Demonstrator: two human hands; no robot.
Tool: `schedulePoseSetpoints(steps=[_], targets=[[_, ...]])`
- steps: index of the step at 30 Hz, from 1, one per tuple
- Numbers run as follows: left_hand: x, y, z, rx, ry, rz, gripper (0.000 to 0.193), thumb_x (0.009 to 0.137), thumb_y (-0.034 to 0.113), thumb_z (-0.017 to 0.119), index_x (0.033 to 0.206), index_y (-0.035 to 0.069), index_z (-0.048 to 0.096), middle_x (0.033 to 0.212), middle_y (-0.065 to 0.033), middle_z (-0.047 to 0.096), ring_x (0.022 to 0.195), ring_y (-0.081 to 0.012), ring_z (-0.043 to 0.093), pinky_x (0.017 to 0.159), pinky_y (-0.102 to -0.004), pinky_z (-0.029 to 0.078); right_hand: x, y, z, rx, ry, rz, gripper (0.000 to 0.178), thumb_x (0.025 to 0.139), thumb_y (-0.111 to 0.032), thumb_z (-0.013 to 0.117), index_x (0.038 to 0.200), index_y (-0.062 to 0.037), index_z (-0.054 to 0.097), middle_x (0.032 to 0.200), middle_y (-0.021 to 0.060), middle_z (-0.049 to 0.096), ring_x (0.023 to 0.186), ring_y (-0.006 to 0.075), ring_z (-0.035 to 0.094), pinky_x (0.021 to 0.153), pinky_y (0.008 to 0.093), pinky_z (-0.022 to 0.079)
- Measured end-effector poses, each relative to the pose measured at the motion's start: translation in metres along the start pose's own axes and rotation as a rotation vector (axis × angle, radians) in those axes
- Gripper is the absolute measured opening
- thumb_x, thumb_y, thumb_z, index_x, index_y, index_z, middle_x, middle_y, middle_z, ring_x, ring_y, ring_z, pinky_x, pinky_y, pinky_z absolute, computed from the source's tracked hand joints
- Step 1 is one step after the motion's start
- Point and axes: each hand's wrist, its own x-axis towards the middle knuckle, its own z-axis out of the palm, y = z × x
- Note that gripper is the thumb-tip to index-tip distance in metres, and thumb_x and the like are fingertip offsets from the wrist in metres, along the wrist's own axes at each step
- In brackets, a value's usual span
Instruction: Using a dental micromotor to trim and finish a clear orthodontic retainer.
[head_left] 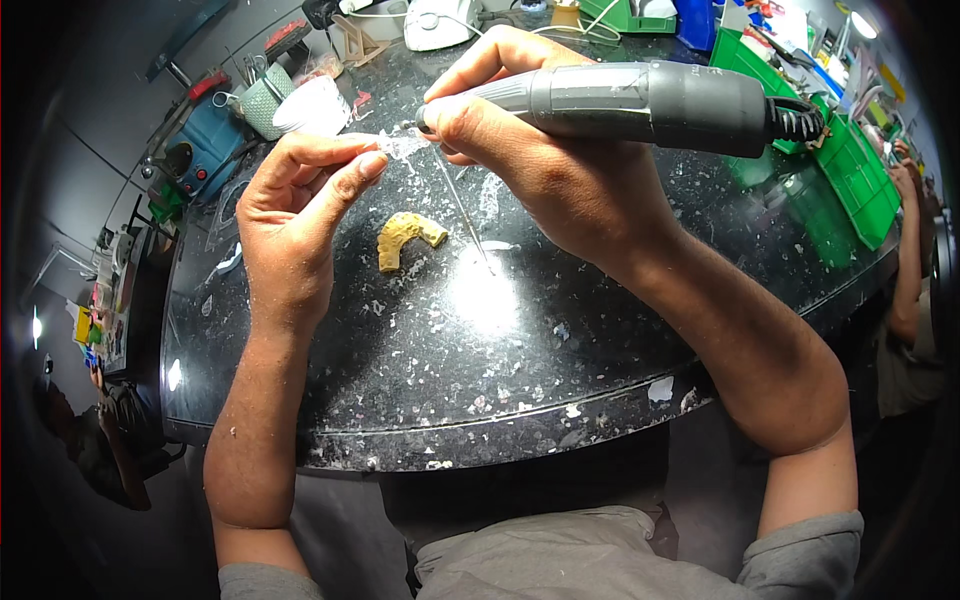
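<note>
My left hand point(295, 210) pinches a small clear plastic piece point(403, 146) between thumb and fingertips. The piece is thin and see-through, so its full shape is hard to make out. In my right hand point(590, 190) lies a thick black rotary handpiece point(650, 100), gripped like a pen. Its front end points left, at the clear piece; whether they touch I cannot tell. Below and between my hands, a yellow horseshoe-shaped dental cast point(408, 232) rests on the black table point(400, 350). A slim metal hand tool point(462, 208) lies to the right of the cast.
White scraps and dust litter the tabletop. Green bins point(855, 180) line its right side. A blue machine point(195, 150), a pale green holder point(268, 100) and a white device point(440, 22) stand at the back left. Other people's arms point(905, 240) show at the far right and far left.
</note>
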Motion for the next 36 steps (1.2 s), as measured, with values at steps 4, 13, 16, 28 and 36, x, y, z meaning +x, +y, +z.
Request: schedulePoseSetpoints(steps=[4,13,16,28,36], targets=[[-0.0007,0.0000,0.0011,0.015,-0.001,0.016,0.012,0.088,-0.004,0.072,0.099,0.000,0.069,0.101,-0.0090,0.072,0.096,-0.0133,0.068,0.091,-0.0277,0.054,0.0005,0.0032,0.0026,0.028,0.021,-0.038,0.016,0.086,-0.013,0.071,0.080,-0.0007,0.063,0.078,0.0056,0.060,0.068,0.0141,0.059,0.064,0.0298,0.048],[-0.0020,0.0037,0.0048,0.153,-0.001,0.108,0.013,0.086,-0.005,0.074,0.097,0.000,0.070,0.100,-0.0069,0.072,0.098,-0.0134,0.066,0.092,-0.0291,0.051,-0.0013,-0.0029,-0.0050,-0.135,-0.076,-0.071,0.013,0.095,-0.012,0.065,0.095,0.0009,0.065,0.084,0.0060,0.067,0.079,0.0096,0.066,0.074,0.0244,0.056],[-0.0021,0.0031,0.0057,0.186,-0.009,0.128,0.013,0.086,-0.006,0.074,0.096,0.001,0.071,0.099,-0.0065,0.072,0.098,-0.0133,0.066,0.092,-0.0294,0.051,-0.0012,-0.0017,-0.0054,-0.132,-0.086,-0.073,0.013,0.094,-0.012,0.066,0.095,0.0007,0.065,0.083,0.0054,0.066,0.078,0.0092,0.066,0.073,0.0239,0.055],[-0.0024,0.0018,0.0057,0.201,-0.004,0.141,0.013,0.085,-0.005,0.075,0.096,0.001,0.072,0.098,-0.0065,0.072,0.097,-0.0132,0.066,0.091,-0.0295,0.051,-0.0003,0.0038,0.0024,0.000,0.044,-0.067,0.020,0.087,-0.015,0.071,0.075,-0.0008,0.062,0.071,0.0063,0.060,0.062,0.0138,0.059,0.059,0.0297,0.048],[-0.0026,0.0025,0.0058,0.193,-0.019,0.129,0.014,0.085,-0.005,0.075,0.097,0.001,0.072,0.099,-0.0066,0.072,0.097,-0.0134,0.066,0.091,-0.0295,0.051,-0.0012,0.0036,0.0014,-0.009,0.034,-0.074,0.020,0.087,-0.015,0.070,0.076,-0.0006,0.062,0.068,0.0069,0.059,0.060,0.0150,0.058,0.058,0.0305,0.047]])
